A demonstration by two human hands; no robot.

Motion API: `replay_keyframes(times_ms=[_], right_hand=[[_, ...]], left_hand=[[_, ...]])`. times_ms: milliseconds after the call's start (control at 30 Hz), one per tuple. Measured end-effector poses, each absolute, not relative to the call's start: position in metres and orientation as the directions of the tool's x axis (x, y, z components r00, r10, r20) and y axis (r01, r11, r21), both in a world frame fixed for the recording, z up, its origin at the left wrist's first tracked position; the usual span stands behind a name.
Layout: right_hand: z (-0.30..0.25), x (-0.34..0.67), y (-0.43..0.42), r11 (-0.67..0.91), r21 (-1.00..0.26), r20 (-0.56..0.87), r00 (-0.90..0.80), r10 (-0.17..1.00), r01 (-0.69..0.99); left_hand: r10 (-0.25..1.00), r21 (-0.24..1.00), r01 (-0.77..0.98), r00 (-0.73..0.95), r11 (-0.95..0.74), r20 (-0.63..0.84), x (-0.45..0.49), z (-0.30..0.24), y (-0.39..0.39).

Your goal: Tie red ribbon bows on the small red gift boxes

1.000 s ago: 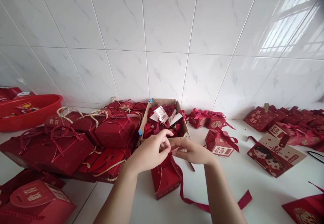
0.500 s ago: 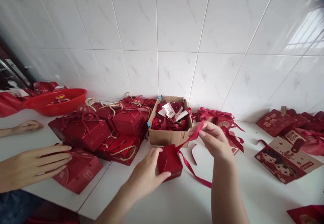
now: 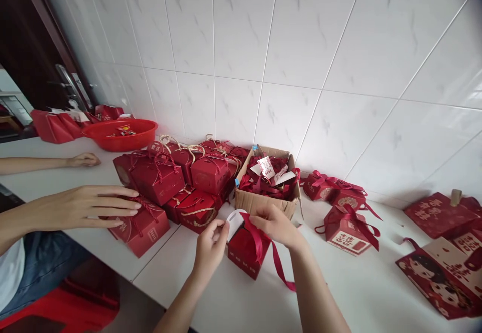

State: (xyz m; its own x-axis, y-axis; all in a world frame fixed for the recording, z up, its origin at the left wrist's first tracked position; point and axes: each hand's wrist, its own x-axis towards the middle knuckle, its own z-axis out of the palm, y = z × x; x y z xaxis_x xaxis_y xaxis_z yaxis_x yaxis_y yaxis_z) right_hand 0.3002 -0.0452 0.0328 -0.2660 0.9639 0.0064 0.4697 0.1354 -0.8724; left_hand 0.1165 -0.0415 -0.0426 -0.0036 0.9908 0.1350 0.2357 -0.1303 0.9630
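In front of me on the table stands a small red gift box, turned corner-on. My left hand pinches a white flap with a slot that rises from the box top. A dark red ribbon crosses the box, one tail trailing down its right side to the table. Over the top of the box, my right hand has its fingers closed on the ribbon near the flap. The fingertips partly hide where ribbon and flap meet.
Behind the box is a cardboard carton of ribbons and tags. Red boxes with rope handles are stacked left, where a co-worker's hand rests on one. A red basin stands farther back. Ribboned boxes and a printed box lie right.
The view has swung left. The box has turned, and its white flap now shows in my left hand's fingers. My right hand has come down from holding the ribbon up to the box top.
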Motion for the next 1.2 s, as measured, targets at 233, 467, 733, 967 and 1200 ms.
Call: replay_keyframes(times_ms=[233, 467, 733, 967, 1200], right_hand=[[0.017, 0.284, -0.033, 0.103, -0.776, -0.064, -0.24, 0.969, 0.622], [0.018, 0.28, -0.036, 0.105, -0.756, -0.069, -0.239, 0.969, 0.646], [0.015, 0.275, -0.039, 0.179, -0.755, -0.027, -0.302, 0.953, 0.631], [0.015, 0.275, -0.045, 0.226, -0.711, 0.028, -0.293, 0.956, 0.666], [0.041, 0.294, -0.074, 0.278, -0.665, 0.199, -0.194, 0.961, 0.693]], left_hand=[[0.988, 0.959, 0.235, 0.052, -0.157, 0.148, 0.117, -0.045, -0.048], [0.989, 0.955, 0.261, 0.063, -0.143, 0.131, 0.118, -0.044, -0.055], [0.973, 0.996, 0.063, 0.218, 0.064, -0.076, 0.12, -0.037, -0.048], [0.955, 0.997, 0.009, 0.286, 0.081, -0.08, 0.121, -0.034, -0.033], [0.988, 0.665, 0.732, 0.137, -0.149, 0.072, 0.089, -0.055, -0.033]])
